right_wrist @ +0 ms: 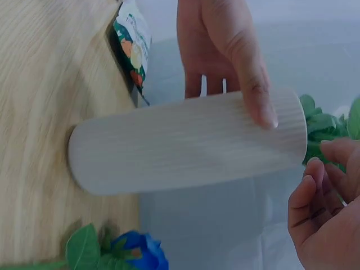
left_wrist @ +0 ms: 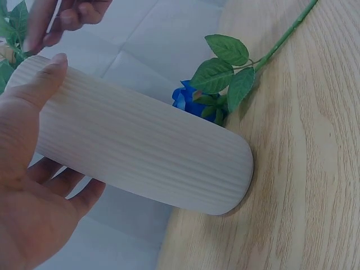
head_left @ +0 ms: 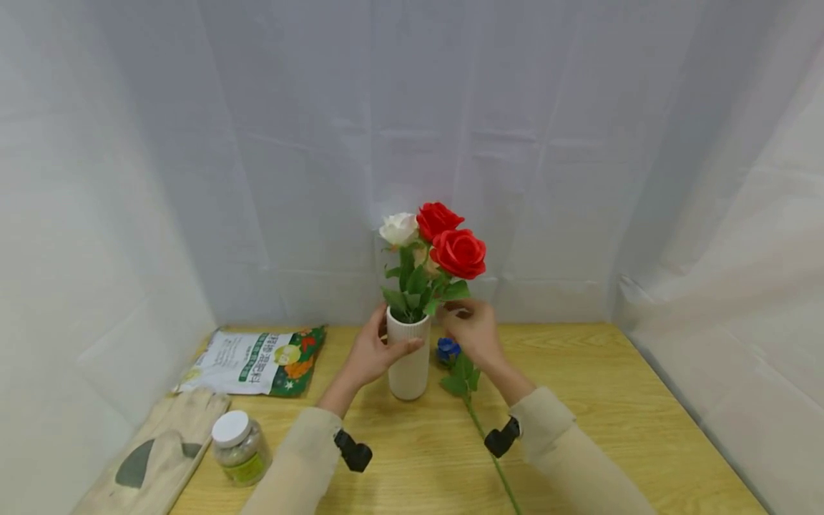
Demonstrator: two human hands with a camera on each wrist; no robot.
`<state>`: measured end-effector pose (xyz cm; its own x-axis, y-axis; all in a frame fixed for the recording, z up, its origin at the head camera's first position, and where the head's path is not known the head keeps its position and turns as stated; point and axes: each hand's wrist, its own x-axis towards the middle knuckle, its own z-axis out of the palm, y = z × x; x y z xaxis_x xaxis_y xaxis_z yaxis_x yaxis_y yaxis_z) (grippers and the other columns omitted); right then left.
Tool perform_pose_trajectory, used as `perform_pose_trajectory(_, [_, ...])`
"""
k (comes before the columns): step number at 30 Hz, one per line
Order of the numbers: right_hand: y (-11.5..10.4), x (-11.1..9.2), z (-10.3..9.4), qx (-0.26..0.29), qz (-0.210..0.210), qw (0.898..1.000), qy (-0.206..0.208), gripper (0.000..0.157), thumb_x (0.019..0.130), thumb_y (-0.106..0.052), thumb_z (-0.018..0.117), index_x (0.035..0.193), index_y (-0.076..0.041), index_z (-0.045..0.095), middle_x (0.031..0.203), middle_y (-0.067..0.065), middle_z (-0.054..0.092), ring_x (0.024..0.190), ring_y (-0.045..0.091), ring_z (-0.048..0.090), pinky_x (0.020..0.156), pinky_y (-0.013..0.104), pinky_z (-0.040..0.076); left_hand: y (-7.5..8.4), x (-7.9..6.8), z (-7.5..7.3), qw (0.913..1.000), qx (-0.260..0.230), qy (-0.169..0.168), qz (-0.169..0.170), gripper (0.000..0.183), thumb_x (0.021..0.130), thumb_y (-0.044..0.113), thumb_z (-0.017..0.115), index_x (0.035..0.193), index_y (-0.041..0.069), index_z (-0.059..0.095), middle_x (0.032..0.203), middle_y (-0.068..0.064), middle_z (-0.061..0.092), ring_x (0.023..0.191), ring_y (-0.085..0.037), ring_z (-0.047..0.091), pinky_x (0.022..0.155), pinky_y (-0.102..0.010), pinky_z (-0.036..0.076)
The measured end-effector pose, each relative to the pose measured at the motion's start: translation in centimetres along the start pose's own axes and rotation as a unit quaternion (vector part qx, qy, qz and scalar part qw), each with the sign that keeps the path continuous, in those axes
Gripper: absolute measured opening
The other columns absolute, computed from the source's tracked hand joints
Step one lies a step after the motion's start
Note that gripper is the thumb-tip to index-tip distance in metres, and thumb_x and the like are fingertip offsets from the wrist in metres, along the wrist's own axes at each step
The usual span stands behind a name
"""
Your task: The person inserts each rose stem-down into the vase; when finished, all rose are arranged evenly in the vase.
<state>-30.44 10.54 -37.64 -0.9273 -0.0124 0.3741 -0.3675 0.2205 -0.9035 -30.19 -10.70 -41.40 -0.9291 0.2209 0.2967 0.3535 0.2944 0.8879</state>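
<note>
My left hand [head_left: 380, 350] grips the upper part of a white ribbed vase [head_left: 409, 368] that stands upright on the table. The thumb lies across the vase front in both wrist views. Two red roses [head_left: 458, 253], a white rose [head_left: 399, 229] and a partly hidden pale bloom [head_left: 426, 259] rise from its mouth among green leaves [right_wrist: 320, 126]. Beside the rim, my right hand [head_left: 473, 330] has bent fingers at the lower leaves; whether they pinch a stem is unclear. Below that hand lies a blue rose [head_left: 448, 350] with a long green stem [head_left: 492, 454].
At the left, a printed white and green packet [head_left: 257, 361] lies by the back edge. Nearer are a white-lidded jar [head_left: 241, 447] and a pair of pale work gloves [head_left: 157, 450]. White sheeting [head_left: 309, 143] encloses the wooden table [head_left: 579, 386] at back and sides.
</note>
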Motion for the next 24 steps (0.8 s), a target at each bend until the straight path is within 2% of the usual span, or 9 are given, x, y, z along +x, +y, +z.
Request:
perform_pose_trajectory(5, [1.0,-0.6,-1.6,-0.022,0.015,1.000,-0.015,0.025,0.100,-0.018,0.075,0.120,-0.004,0.078,0.102,0.018,0.073,0.066,0.021,0.068,0.057,0.026,0.054,0.1,0.0,0.0,1.0000,-0.004,-0.002,-0.006,0.083,0.092,0.024,0.084,0.161,0.021,0.038,0.155,-0.013,0.054,0.137,-0.037,0.058,0.108,-0.057,0.053])
perform_pose_trajectory(11, [2.8,-1.0,-3.1,-0.020,0.029,0.999,-0.006,0.028,0.098,-0.018,0.077,0.122,-0.003,0.077,0.103,0.020,0.071,0.066,0.024,0.067,0.056,0.031,0.055,0.1,0.0,0.0,0.9999,-0.005,-0.002,-0.010,0.082,0.092,0.025,0.084,0.160,0.022,0.039,0.154,-0.013,0.055,0.136,-0.037,0.059,0.108,-0.057,0.053])
perform_pose_trajectory(20, [4.6,-2.2,-5.5,-0.019,0.079,0.996,-0.019,0.041,0.099,-0.022,0.077,0.134,-0.002,0.070,0.116,0.022,0.071,0.068,0.010,0.068,0.061,0.032,0.061,0.0,0.1,-0.1,0.9999,-0.008,-0.003,-0.008,0.079,0.092,0.025,0.084,0.158,0.021,0.041,0.151,-0.013,0.057,0.134,-0.037,0.060,0.107,-0.058,0.053])
perform_pose_trajectory(24, [5.7,-2.9,-6.4,-0.022,0.100,0.994,-0.024,0.042,0.099,-0.020,0.077,0.135,0.000,0.069,0.114,0.020,0.071,0.071,0.012,0.071,0.061,0.030,0.062,-0.1,0.1,-0.1,1.0000,-0.005,-0.005,-0.005,0.079,0.093,0.026,0.084,0.159,0.021,0.041,0.152,-0.013,0.057,0.135,-0.037,0.059,0.108,-0.058,0.053])
